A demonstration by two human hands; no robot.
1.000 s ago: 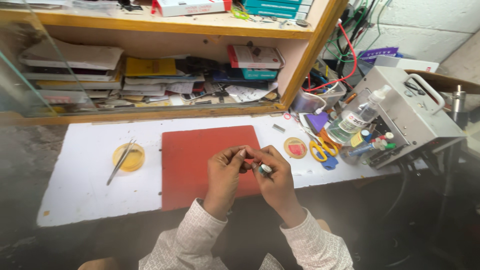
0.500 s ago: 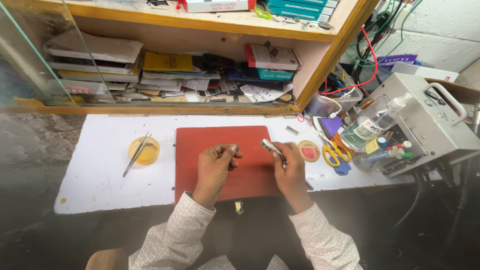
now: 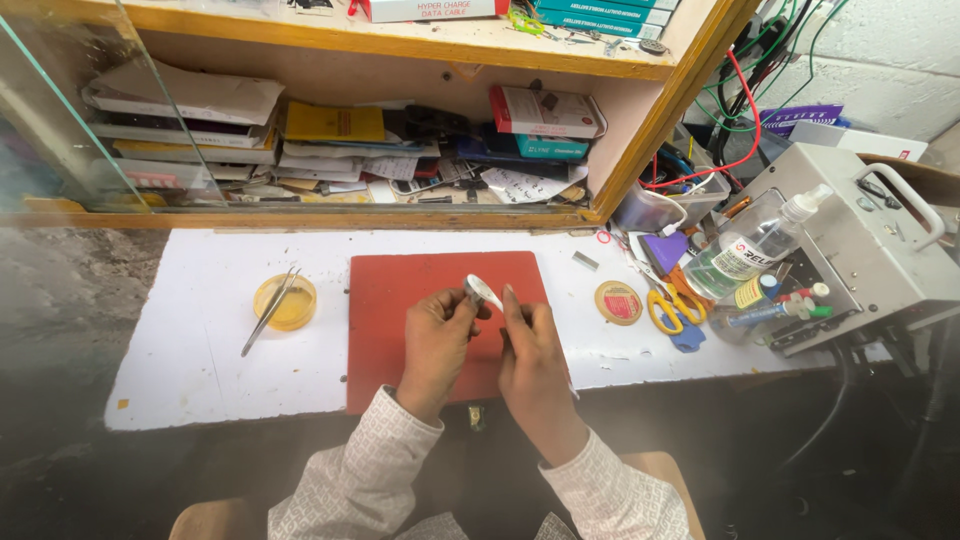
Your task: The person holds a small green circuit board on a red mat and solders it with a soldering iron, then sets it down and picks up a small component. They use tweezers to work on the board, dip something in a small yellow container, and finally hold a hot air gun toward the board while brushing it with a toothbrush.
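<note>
We hold a small silvery piece point(image 3: 482, 291) in our left hand point(image 3: 437, 335), its grip pinched on the piece's lower end, just above the red mat point(image 3: 400, 300) on the white surface point(image 3: 190, 360). Our right hand point(image 3: 530, 345) sits just beside it, fingers curled and one fingertip raised next to the piece; we cannot tell whether that grip holds anything. We judge the work on the piece to be midway: it is in hand, not laid down. The tweezers point(image 3: 268, 310) rest untouched across the yellow dish point(image 3: 285, 303) to the left, and the yellow-handled scissors point(image 3: 665, 305) and round tin point(image 3: 618, 302) lie to the right.
</note>
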